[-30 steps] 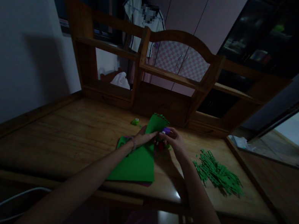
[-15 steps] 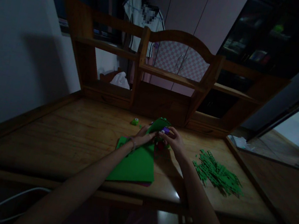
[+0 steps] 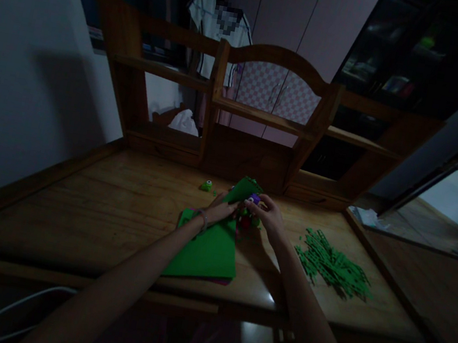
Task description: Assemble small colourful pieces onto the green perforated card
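Observation:
My left hand (image 3: 222, 212) is closed on a smaller green sheet (image 3: 244, 190), which stands tilted up from the fingers. My right hand (image 3: 268, 213) pinches a small purple piece with a white, eye-like spot (image 3: 254, 198), close beside that sheet. Just below the purple piece sits a cluster of small red and green pieces (image 3: 247, 221), partly covered by my fingers. Under my left wrist lies a stack of larger green sheets (image 3: 207, 256), with a pinkish edge showing at the bottom. A little green piece with an eye (image 3: 207, 186) rests on the desk beyond my left hand.
On the right of the wooden desk (image 3: 119, 193) lies a loose heap of thin green strips (image 3: 334, 265). A wooden shelf unit (image 3: 261, 115) with small drawers rises along the back edge. A white cable (image 3: 19, 303) hangs at the lower left.
The purple piece shows more clearly between my right fingers. The raised green sheet leans slightly further left. Both hands stay in nearly the same place.

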Demonstrator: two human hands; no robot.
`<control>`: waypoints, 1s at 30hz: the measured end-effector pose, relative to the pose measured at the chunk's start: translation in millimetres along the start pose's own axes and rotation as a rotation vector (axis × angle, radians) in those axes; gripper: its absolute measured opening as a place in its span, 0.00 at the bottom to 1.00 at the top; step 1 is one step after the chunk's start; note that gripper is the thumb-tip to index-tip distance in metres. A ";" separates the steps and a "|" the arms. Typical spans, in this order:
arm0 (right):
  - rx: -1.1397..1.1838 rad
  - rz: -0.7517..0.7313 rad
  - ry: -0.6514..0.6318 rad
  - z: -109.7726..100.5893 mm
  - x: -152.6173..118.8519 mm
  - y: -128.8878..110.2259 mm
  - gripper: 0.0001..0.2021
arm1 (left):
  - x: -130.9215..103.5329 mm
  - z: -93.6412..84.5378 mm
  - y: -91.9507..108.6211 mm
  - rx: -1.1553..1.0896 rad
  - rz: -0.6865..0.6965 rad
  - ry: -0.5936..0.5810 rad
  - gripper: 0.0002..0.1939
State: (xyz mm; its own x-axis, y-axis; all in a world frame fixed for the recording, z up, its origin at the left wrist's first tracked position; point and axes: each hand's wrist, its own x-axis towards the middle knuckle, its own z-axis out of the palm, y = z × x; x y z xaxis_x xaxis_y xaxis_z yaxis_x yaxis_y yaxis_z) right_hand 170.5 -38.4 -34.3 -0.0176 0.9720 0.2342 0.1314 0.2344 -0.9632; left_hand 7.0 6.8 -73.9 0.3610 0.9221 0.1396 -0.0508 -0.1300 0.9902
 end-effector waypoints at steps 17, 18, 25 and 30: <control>0.055 -0.011 -0.035 1.0 -0.1 -0.8 0.17 | -8.4 4.5 16.0 0.162 0.085 -0.040 0.19; 0.057 -0.010 -0.032 1.0 0.1 -0.5 0.17 | -10.0 4.6 18.0 0.170 0.080 -0.035 0.19; 0.058 -0.010 -0.036 1.4 0.8 0.2 0.16 | -18.0 4.6 25.0 0.147 0.050 0.007 0.16; 0.076 -0.010 -0.025 2.4 0.2 1.7 0.17 | -13.2 3.7 20.1 0.159 0.050 -0.056 0.18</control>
State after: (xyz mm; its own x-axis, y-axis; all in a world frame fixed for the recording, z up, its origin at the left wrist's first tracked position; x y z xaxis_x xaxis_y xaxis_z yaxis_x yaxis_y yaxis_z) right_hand 168.3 -37.8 -36.2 -0.0431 0.9696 0.2410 0.0556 0.2432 -0.9684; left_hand 4.6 -9.3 -55.8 0.4129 0.8920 0.1837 0.0763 -0.2349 0.9690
